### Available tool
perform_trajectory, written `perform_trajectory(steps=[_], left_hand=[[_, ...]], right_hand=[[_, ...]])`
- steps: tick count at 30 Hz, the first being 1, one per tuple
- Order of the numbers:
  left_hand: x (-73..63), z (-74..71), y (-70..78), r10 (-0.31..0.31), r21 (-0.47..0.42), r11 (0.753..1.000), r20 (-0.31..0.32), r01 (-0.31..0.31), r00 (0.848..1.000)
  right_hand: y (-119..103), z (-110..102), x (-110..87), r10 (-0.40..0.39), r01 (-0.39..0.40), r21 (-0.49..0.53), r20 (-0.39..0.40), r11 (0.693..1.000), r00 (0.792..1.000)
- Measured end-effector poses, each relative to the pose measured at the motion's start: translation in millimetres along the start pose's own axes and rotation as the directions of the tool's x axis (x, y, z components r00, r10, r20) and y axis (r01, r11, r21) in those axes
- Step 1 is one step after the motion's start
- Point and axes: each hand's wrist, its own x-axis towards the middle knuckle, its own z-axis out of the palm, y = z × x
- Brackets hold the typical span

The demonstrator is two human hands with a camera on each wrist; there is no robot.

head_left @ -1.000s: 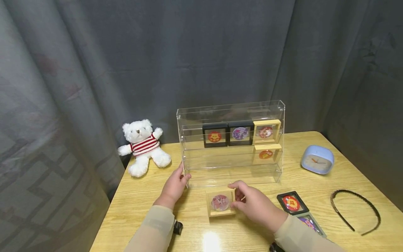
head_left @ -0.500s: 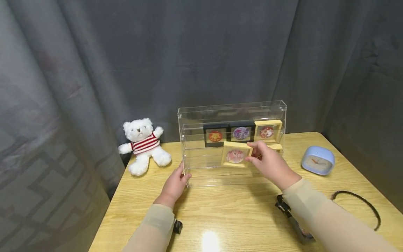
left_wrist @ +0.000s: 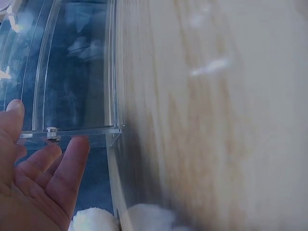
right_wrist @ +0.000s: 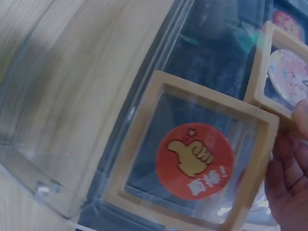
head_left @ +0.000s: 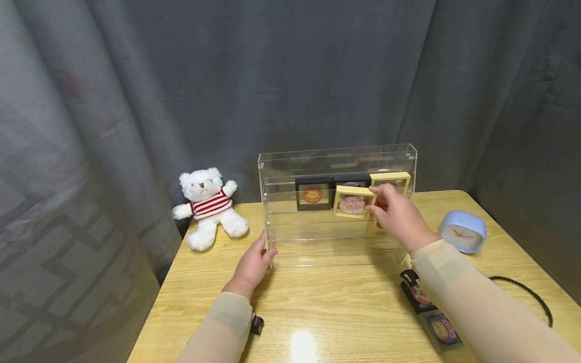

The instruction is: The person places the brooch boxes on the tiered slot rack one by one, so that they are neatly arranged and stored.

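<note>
My right hand [head_left: 399,217] pinches a yellow-framed display case [head_left: 352,202] by its right side, thumb in front. Inside it is a round pink badge [right_wrist: 288,72]. The case is raised before the middle tiers of a clear acrylic display rack [head_left: 299,258]. It overlaps a black frame behind it in the head view. My left hand [head_left: 250,266] grips the rack's left end panel, thumb and fingers on opposite sides [left_wrist: 48,178]. Close to my right hand, a yellow frame with a red thumbs-up badge [right_wrist: 195,161] stands in the rack, mostly hidden in the head view.
A black frame [head_left: 313,193] and another yellow frame [head_left: 390,177] stand in the upper tier. On the table's right lie two flat cases [head_left: 442,330], partly under my sleeve, a headband [head_left: 528,290] and a blue clock [head_left: 463,232]. A white teddy bear [head_left: 210,207] sits left.
My right hand has lifted the yellow-framed case off the table and carried it up and to the right, to the front of the rack. The left hand keeps its grip.
</note>
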Motion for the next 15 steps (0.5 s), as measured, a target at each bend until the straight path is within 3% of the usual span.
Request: perform_trajectory(steps=[15], left_hand=[[-1.1, -0.3, 0.6, 0.000, -0.001, 1.000, 0.006, 0.000, 1.000]], right_hand=[[10, 16, 1.1, -0.161, 0.148, -0.134, -0.090, 0.980, 0.983]])
